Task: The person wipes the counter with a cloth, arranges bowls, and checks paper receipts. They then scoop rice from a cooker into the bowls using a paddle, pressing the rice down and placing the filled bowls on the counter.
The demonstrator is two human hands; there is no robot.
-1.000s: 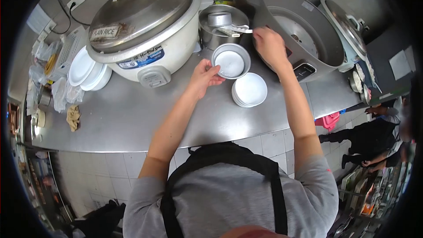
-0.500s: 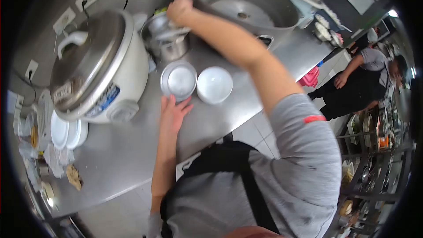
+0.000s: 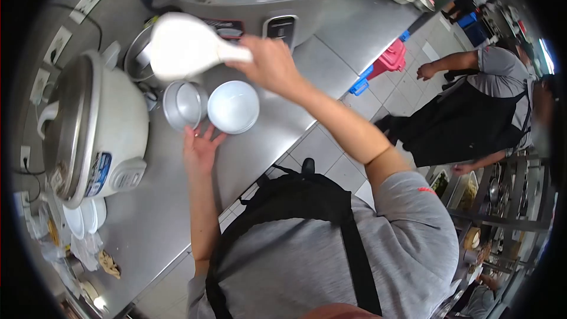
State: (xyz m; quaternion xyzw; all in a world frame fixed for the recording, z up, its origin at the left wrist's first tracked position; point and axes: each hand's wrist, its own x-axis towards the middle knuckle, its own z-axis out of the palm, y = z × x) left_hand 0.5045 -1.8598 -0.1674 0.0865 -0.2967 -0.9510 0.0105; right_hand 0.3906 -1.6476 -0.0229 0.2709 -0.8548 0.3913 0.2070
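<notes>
stainless steel worktop carries everything here, with both of the person's arms reaching out over it. the largest vessel on it is the uncovered grey cooker, at the back, its control panel turned outward, presumably so it can be read and pressed. the white cooker stands at the left with its metal lid on, probably to keep heat in. between the two sits a metal pot, partly hidden by the white paddle, which is held up in the air. the right hand has its fingers clenched round the paddle's handle, a hold that seems to leave the broad, blurred blade free. nearer the person, a white bowl stands mouth up just beside a round metal tin, perhaps placed together so both are in easy reach. the left hand comes last: its fingers are spread, released, their tips at the tin's near rim, apparently to steady it rather than lift it.
</notes>
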